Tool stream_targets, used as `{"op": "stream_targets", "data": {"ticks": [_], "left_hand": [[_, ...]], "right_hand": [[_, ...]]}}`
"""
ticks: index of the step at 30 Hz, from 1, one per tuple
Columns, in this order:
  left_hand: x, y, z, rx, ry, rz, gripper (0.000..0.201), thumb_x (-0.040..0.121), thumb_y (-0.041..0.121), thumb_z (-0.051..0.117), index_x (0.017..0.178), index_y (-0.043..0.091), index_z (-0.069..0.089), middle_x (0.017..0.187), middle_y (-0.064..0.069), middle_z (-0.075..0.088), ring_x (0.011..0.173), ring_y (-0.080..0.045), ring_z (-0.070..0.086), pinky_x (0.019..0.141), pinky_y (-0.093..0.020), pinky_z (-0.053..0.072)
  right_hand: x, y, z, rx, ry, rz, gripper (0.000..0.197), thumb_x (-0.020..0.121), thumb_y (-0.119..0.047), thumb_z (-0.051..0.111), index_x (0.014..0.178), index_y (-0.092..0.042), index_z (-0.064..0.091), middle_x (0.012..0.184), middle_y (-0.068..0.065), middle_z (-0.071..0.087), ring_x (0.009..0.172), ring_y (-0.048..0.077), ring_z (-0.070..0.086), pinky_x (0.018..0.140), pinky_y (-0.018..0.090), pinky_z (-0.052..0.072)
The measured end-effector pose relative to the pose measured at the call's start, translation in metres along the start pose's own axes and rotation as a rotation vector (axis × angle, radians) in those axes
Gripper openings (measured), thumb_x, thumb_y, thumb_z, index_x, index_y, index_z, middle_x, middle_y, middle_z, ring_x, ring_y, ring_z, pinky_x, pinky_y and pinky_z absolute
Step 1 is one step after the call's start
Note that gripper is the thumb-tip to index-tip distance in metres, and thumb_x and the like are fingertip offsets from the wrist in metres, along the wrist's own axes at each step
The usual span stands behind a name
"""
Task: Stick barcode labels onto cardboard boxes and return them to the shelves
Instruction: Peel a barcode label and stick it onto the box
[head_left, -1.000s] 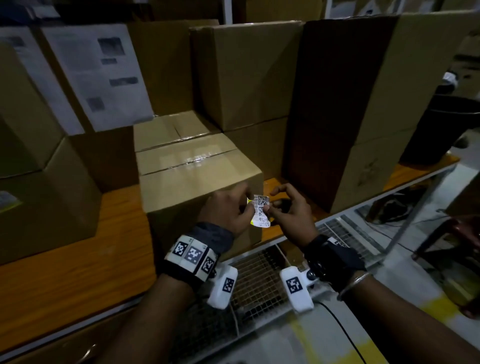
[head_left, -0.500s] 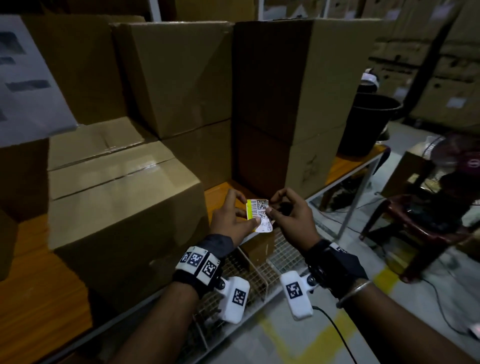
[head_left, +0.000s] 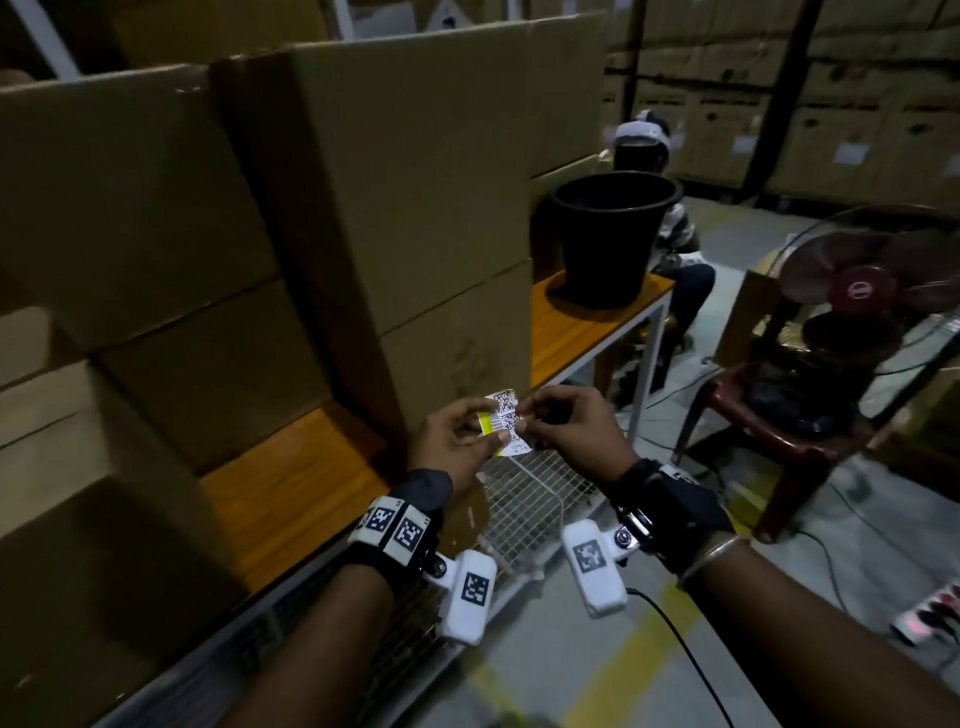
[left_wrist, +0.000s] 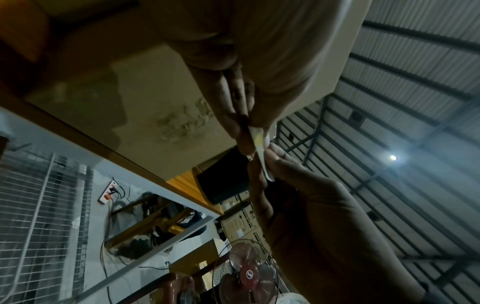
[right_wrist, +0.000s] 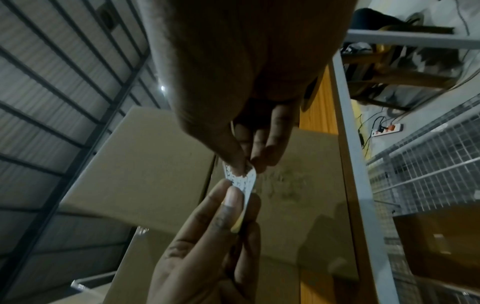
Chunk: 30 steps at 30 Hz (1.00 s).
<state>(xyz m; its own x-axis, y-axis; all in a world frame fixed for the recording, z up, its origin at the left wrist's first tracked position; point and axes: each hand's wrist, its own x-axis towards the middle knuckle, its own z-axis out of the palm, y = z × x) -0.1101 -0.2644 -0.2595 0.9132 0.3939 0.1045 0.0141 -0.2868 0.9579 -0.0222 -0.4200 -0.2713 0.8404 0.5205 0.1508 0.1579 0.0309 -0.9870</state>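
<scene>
head view, both hands still pinching barcode label (head_left: 505, 422), left hand (head_left: 451, 441) and right hand (head_left: 574, 435) now facing black bucket (head_left: 612, 236), stacked cardboard boxes (head_left: 395, 208) slid leftward

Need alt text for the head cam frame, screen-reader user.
Both hands pinch a small barcode label between them: the left hand on its yellow edge, the right hand on the opposite side. Stacked cardboard boxes stand behind on an orange table, with a black bucket at its far end.

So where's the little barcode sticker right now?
In the head view the barcode label is low in the middle, pinched between the left hand and right hand, above the wire rack, before the cardboard boxes.
</scene>
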Motion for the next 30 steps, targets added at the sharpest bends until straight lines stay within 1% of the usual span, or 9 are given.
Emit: {"op": "stream_targets", "data": {"ticks": [2, 4, 10, 14, 18, 22, 26, 28, 30], "left_hand": [[0.013, 0.008, 0.027, -0.008, -0.012, 0.007, 0.031, 0.074, 0.005, 0.082, 0.1, 0.018, 0.07, 0.096, -0.007, 0.07, 0.088, -0.016, 0.067, 0.075, -0.026, 0.058], [0.027, 0.015, 0.049, -0.025, -0.023, 0.005, 0.031, 0.072, 0.004, 0.083, 0.098, 0.019, 0.072, 0.093, -0.01, 0.072, 0.086, -0.019, 0.069, 0.074, -0.029, 0.058], [0.07, 0.029, 0.1, -0.005, -0.069, 0.064, 0.027, 0.074, 0.006, 0.082, 0.099, 0.014, 0.074, 0.091, -0.017, 0.069, 0.083, -0.021, 0.068, 0.068, -0.02, 0.056], [0.104, 0.031, 0.134, 0.008, -0.123, 0.086, 0.023, 0.076, 0.008, 0.081, 0.096, 0.016, 0.073, 0.088, -0.004, 0.071, 0.079, -0.009, 0.069, 0.065, -0.018, 0.055], [0.145, 0.025, 0.165, 0.081, -0.133, 0.14, 0.015, 0.08, 0.013, 0.079, 0.093, 0.019, 0.073, 0.08, 0.01, 0.068, 0.071, 0.002, 0.066, 0.061, -0.015, 0.054], [0.194, 0.024, 0.183, 0.127, -0.097, 0.233, 0.015, 0.081, 0.017, 0.079, 0.085, 0.028, 0.07, 0.075, 0.01, 0.068, 0.069, 0.005, 0.064, 0.058, -0.011, 0.052], [0.236, 0.023, 0.19, 0.14, -0.067, 0.307, 0.01, 0.081, 0.019, 0.079, 0.084, 0.024, 0.071, 0.081, 0.004, 0.069, 0.073, -0.006, 0.067, 0.061, -0.013, 0.053], [0.263, 0.022, 0.192, 0.171, -0.01, 0.369, 0.008, 0.08, 0.018, 0.079, 0.086, 0.018, 0.073, 0.091, 0.001, 0.066, 0.08, -0.01, 0.066, 0.069, -0.018, 0.056], [0.286, 0.024, 0.193, 0.219, 0.043, 0.405, 0.008, 0.081, 0.018, 0.078, 0.088, 0.017, 0.075, 0.097, -0.003, 0.06, 0.082, -0.012, 0.064, 0.072, -0.016, 0.054]], "right_hand": [[0.005, -0.002, -0.032, 0.021, 0.001, 0.005, 0.013, 0.082, 0.006, 0.077, 0.094, 0.004, 0.072, 0.078, 0.015, 0.072, 0.068, 0.017, 0.068, 0.066, 0.026, 0.055], [0.009, -0.003, -0.06, 0.031, 0.008, 0.0, 0.015, 0.08, 0.009, 0.077, 0.094, 0.008, 0.072, 0.078, 0.016, 0.072, 0.069, 0.017, 0.069, 0.067, 0.026, 0.057], [0.025, 0.004, -0.122, 0.086, 0.097, 0.004, 0.021, 0.079, 0.011, 0.077, 0.098, 0.013, 0.069, 0.08, 0.014, 0.074, 0.073, 0.018, 0.072, 0.068, 0.026, 0.058], [0.046, 0.012, -0.157, -0.007, 0.156, -0.02, 0.032, 0.079, 0.007, 0.079, 0.11, 0.003, 0.072, 0.088, 0.022, 0.073, 0.08, 0.022, 0.073, 0.076, 0.035, 0.061], [0.078, 0.021, -0.189, -0.282, 0.194, -0.017, 0.03, 0.077, -0.012, 0.087, 0.105, -0.011, 0.078, 0.089, 0.002, 0.078, 0.085, 0.014, 0.075, 0.082, 0.039, 0.062], [0.125, 0.016, -0.209, -0.45, 0.207, 0.015, 0.023, 0.076, -0.019, 0.088, 0.097, -0.013, 0.081, 0.082, -0.002, 0.077, 0.075, 0.008, 0.074, 0.076, 0.036, 0.063], [0.168, 0.013, -0.223, -0.543, 0.195, -0.017, 0.008, 0.079, -0.022, 0.086, 0.081, -0.017, 0.08, 0.074, -0.002, 0.076, 0.071, 0.008, 0.073, 0.072, 0.043, 0.062], [0.191, 0.008, -0.226, -0.612, 0.216, -0.062, 0.01, 0.079, -0.028, 0.086, 0.074, -0.027, 0.076, 0.074, -0.005, 0.075, 0.069, 0.003, 0.071, 0.07, 0.037, 0.061], [0.21, 0.0, -0.226, -0.642, 0.239, -0.098, 0.011, 0.077, -0.035, 0.085, 0.075, -0.029, 0.076, 0.076, -0.009, 0.074, 0.071, -0.002, 0.068, 0.067, 0.024, 0.058]]}}
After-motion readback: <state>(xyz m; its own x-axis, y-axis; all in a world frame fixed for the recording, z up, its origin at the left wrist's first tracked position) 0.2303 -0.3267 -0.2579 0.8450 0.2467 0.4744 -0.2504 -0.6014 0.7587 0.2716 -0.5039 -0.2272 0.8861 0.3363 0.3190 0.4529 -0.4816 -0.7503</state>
